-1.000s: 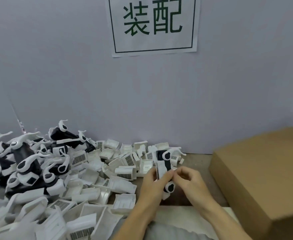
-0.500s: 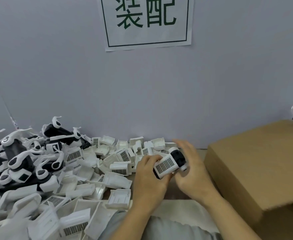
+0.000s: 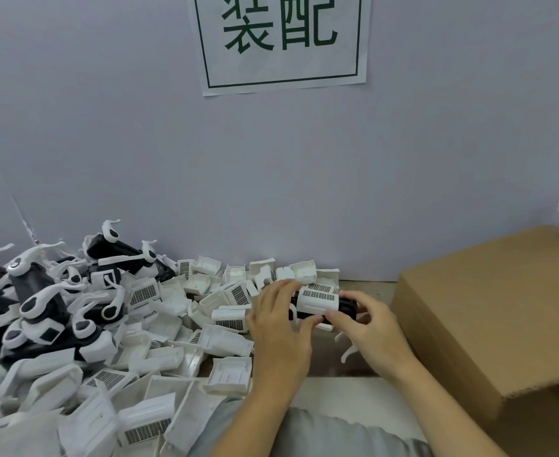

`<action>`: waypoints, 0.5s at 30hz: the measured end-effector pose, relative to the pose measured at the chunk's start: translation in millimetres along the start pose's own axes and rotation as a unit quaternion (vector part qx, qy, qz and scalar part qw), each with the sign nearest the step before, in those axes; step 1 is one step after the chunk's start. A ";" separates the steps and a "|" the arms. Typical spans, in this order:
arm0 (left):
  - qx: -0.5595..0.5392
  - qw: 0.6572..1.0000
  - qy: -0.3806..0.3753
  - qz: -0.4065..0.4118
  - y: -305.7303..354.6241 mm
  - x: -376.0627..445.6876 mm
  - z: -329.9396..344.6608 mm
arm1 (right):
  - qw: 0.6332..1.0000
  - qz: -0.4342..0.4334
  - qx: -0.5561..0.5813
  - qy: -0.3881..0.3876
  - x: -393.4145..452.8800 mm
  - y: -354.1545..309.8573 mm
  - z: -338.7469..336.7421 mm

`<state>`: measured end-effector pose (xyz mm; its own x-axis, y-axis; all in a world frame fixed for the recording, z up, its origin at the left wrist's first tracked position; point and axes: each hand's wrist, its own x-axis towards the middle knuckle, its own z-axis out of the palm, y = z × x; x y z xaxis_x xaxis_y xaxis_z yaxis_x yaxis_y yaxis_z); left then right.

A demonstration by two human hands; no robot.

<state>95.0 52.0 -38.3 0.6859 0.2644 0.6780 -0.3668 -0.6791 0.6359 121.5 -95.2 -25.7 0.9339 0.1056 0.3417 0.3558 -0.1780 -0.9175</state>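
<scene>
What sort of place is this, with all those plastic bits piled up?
Probably a factory assembly bench. The wall sign reads "assembly" in Chinese, loose white covers are heaped beside black-and-white pieces, and the left hand and right hand hold one covered piece.

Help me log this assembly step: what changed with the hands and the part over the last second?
The black-and-white part, upright a second ago, was turned until it lies level with its white grille cover up. The left hand and right hand kept gripping it, one at each end. The pile of loose parts and the cardboard box stayed put.
</scene>
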 end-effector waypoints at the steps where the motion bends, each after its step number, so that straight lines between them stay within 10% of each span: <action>1: 0.000 1.000 0.002 0.000 0.1 0.0 0.0 | 1.000 0.007 0.016 -0.004 -0.5 -1.1 0.1; 7: -0.001 0.989 0.141 0.050 6.7 -1.3 -2.3 | 0.994 0.061 0.086 0.041 3.3 4.5 4.5; 15: -0.200 0.966 -0.001 -0.166 5.0 1.9 -1.7 | 0.995 0.040 0.088 -0.009 0.3 3.2 19.6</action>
<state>93.4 50.4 -33.2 0.8087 0.4200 0.4119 -0.3397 -0.2383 0.9099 122.3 -76.5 -32.6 0.9575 0.1154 0.2642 0.2674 -0.0134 -0.9635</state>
